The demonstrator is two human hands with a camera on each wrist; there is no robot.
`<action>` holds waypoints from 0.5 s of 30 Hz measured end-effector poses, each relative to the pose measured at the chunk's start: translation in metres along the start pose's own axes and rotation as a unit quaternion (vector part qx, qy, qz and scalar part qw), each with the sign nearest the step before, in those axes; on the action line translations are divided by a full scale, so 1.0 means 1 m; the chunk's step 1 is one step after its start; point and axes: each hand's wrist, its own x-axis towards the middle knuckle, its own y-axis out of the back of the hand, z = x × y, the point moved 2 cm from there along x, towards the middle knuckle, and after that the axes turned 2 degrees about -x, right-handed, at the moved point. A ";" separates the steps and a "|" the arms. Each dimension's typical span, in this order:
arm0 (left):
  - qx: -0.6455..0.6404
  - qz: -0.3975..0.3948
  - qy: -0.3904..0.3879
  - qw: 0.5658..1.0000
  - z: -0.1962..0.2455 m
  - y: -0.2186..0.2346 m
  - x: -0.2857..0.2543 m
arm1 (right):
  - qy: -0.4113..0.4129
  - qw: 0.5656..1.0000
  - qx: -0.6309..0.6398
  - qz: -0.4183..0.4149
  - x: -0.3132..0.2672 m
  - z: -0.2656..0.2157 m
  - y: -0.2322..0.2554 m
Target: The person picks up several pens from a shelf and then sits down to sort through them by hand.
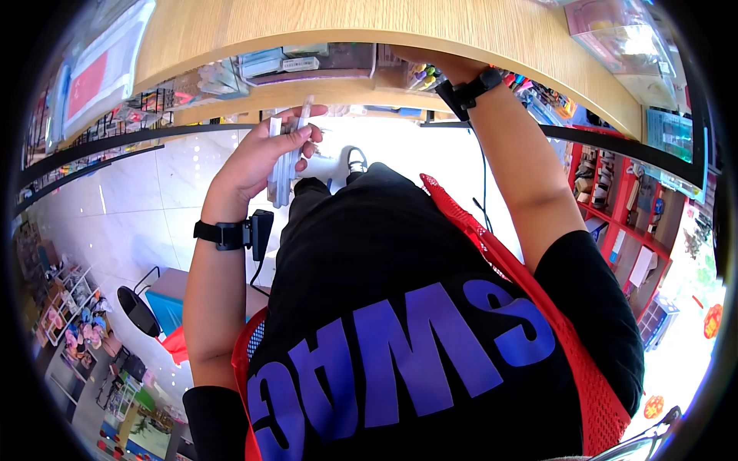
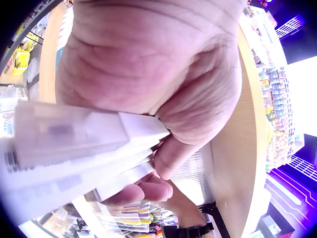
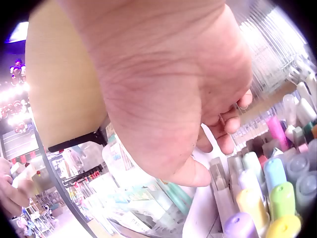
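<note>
Left hand (image 1: 257,157) gripping pens (image 1: 283,165), right hand (image 3: 163,84) shelf-hidden

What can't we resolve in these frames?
- Right hand: fingers hidden by the wooden shelf in head view, by the palm in right wrist view; grip unclear.
- White pens in left hand: label print blurred, left wrist view.
- Markers: cut off by the frame edge.

The left hand (image 1: 265,157) grips a bundle of white pens (image 1: 286,165) in front of the wooden shelf (image 1: 323,27). The right hand (image 1: 430,65) reaches under this shelf, among the coloured markers (image 1: 424,77), and is partly hidden there.
</note>
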 end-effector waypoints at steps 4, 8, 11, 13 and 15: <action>0.017 0.006 0.004 1.000 -0.002 0.001 0.000 | -0.007 0.997 0.073 -0.031 0.004 -0.017 0.016; 0.047 -0.014 -0.003 0.999 0.002 -0.002 0.001 | -0.053 0.922 0.331 -0.196 0.017 -0.069 0.036; 0.042 -0.030 0.005 0.999 -0.003 0.000 0.004 | -0.074 0.847 0.401 -0.341 0.023 -0.110 0.057; 0.028 -0.039 0.011 0.999 -0.004 -0.002 0.004 | -0.030 0.847 0.446 -0.288 0.013 -0.120 0.031; 0.032 -0.048 0.019 0.998 0.001 -0.010 0.002 | 0.016 0.842 0.486 -0.233 0.009 -0.123 0.023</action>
